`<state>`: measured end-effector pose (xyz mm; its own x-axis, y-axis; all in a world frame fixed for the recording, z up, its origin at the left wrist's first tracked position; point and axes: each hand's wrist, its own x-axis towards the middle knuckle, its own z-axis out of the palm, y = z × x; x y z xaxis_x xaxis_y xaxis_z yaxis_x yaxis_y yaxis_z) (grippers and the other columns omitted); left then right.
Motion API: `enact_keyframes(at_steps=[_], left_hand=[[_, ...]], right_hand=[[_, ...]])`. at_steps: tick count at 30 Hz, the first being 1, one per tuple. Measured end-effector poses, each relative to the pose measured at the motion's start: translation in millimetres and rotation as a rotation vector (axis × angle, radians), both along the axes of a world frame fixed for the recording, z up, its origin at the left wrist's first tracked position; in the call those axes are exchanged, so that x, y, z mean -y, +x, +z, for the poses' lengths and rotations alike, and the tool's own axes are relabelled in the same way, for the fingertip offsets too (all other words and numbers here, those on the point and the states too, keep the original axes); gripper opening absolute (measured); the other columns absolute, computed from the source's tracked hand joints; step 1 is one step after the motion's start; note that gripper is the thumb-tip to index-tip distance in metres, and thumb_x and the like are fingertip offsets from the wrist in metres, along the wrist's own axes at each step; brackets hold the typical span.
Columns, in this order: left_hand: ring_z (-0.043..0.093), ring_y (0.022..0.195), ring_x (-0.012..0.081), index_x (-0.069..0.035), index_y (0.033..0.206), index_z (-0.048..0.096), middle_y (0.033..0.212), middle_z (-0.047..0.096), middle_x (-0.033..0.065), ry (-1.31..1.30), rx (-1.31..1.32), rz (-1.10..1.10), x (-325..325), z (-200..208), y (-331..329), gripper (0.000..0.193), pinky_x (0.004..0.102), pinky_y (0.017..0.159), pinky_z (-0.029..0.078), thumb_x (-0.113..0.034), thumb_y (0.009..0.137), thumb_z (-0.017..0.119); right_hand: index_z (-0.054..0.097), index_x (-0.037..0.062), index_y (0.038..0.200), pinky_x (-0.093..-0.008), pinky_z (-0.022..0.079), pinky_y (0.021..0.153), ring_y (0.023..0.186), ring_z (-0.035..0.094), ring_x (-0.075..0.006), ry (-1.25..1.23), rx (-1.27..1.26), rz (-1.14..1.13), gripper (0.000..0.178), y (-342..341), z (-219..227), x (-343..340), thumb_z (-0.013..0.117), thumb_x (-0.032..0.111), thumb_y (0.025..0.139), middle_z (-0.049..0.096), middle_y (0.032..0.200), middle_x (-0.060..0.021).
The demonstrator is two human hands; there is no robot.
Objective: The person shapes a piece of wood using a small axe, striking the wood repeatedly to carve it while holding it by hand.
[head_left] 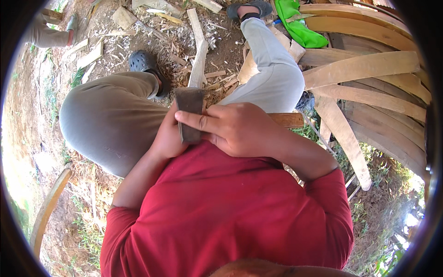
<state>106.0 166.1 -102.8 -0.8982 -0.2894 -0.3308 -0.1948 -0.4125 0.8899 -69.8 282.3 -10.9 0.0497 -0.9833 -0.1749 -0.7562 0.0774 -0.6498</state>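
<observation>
A dark metal axe head (188,127), broad and flat, is held upright in front of my lap. My left hand (168,131) wraps round its left side from behind, most of its fingers hidden by the metal. From the other side, my right hand (235,129) grips the blade, two fingers stretched across its face and the others curled. Beyond the right wrist a wooden handle (287,120) sticks out; where it joins the head is hidden. Past the blade, a pale, bent piece of wood (198,62) lies between my legs.
Curved wooden planks (364,69) are stacked on the right, beside a bright green bag (300,25). Chips and offcuts (90,55) litter the dirt. Another person's leg (48,34) shows at the upper left. A curved board (50,207) stands at the lower left.
</observation>
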Motion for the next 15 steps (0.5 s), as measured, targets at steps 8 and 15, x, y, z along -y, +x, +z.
enact_keyframes(at_steps=[8,15], left_hand=[[0.064,0.112,0.0157,-0.005,0.138,0.049,0.123,0.065,0.0067,0.089,-0.030,-0.011,0.6,-0.3,2.0,0.046,0.0347,0.093,0.055,-0.005,0.097,0.070],[0.063,0.113,0.0168,-0.004,0.138,0.050,0.125,0.063,0.0077,0.133,-0.009,0.047,0.3,-2.5,0.6,0.046,0.0341,0.092,0.056,-0.002,0.096,0.069]], right_hand=[[0.052,0.0346,0.156,-0.0424,0.054,0.060,0.067,0.065,-0.0289,0.009,0.063,0.045,0.074,-4.3,2.7,0.9,0.074,0.016,0.088,0.060,0.082,-0.0064],[0.050,0.0392,0.157,-0.0420,0.057,0.061,0.069,0.067,-0.0289,0.066,-0.015,0.111,0.079,-2.5,11.1,-1.8,0.073,0.016,0.086,0.061,0.086,-0.0057]])
